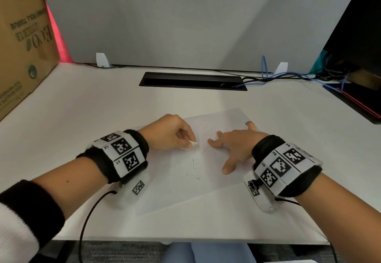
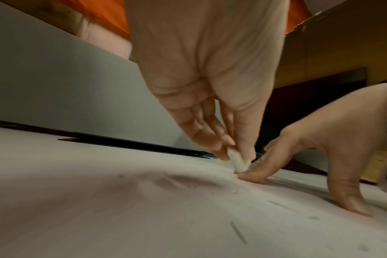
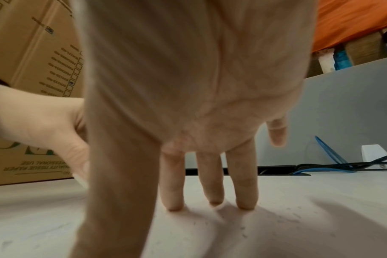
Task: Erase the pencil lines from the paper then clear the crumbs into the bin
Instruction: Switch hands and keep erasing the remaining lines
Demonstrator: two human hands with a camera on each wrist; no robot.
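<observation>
Head view: your left hand [image 1: 171, 132] pinches the white eraser [image 1: 193, 144] against the paper [image 1: 216, 172], which lies on the desk [image 1: 103, 101]; your right hand [image 1: 235, 145] is spread flat, fingertips pinning the sheet. Dark crumbs [image 1: 193, 163] lie between your hands. Left wrist: eraser [image 2: 237, 161] clamped between thumb and fingers, tip on paper (blurred). Right wrist: straight fingers [image 3: 245, 181] press the sheet, crumbs [image 3: 292, 216] beside them.

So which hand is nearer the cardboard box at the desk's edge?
Left. The left hand, pinching the eraser, sits on the paper's box-side edge; the right hand presses the paper farther from the cardboard box.
</observation>
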